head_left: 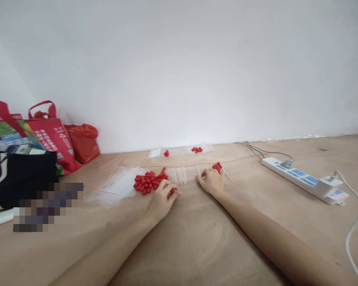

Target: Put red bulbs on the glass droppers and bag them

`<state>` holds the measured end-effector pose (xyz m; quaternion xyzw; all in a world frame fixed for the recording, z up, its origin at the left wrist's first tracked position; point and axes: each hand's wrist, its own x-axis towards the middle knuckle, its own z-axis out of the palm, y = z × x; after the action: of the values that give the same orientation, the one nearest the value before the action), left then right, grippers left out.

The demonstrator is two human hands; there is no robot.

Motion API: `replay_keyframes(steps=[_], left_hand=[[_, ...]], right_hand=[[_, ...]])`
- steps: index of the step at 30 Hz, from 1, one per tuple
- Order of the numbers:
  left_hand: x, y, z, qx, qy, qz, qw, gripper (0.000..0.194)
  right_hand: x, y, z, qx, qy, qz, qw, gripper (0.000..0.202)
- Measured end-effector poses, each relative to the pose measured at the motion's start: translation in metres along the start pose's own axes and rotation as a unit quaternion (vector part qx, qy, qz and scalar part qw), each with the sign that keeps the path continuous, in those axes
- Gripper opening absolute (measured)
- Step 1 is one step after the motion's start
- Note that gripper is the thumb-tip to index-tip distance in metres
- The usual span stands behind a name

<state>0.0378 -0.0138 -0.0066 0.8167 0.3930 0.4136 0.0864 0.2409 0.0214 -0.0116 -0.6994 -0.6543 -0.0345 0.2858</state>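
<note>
Plain pale wall point(214, 71) across the whole top half of the frame, with a light brown wooden table point(197, 246) filling the bottom. Pretty much dead center is a row of thin whitish sticks point(183, 174), lined up side by side. Left hand point(162, 196) is just in front of the row's left end, fingers mostly closed, pinching a little red piece point(172, 191) at the fingertips. Right hand point(212, 181) is down on the row's right end, palm down with fingers bent; can't tell if they've actually got hold of a stick.

Red pile point(147, 182) sits just beyond and left of the left hand, touching the clear bags point(115, 190) on its left. A few more red bits point(217, 167) poke out past the right hand, next to a loose stick point(227, 175). Up near the wall there's a clear packet point(179, 151) with some reds on it or in it, hard to say which.

Far left is kinda crowded: red shopping bag point(55, 143), red plastic bag point(83, 143), black bag point(32, 172), plus a pixelated patch. White power strip point(298, 178) over on the right, with plugs in it.
</note>
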Motion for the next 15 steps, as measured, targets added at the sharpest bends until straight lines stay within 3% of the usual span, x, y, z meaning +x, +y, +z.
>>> replay_keyframes(steps=[7,15], left_hand=[[0.0063,0.0117,0.0107,0.011,-0.033,0.082,0.996,0.013],[0.0053,0.0072,0.0071,-0.07,-0.069,0.0,0.995,0.004]], right_hand=[[0.0031,-0.001,0.0049,-0.029,-0.011,0.035,0.999,0.03],[-0.0005,-0.0002,0.0044,-0.059,-0.013,0.031,0.998,0.032]])
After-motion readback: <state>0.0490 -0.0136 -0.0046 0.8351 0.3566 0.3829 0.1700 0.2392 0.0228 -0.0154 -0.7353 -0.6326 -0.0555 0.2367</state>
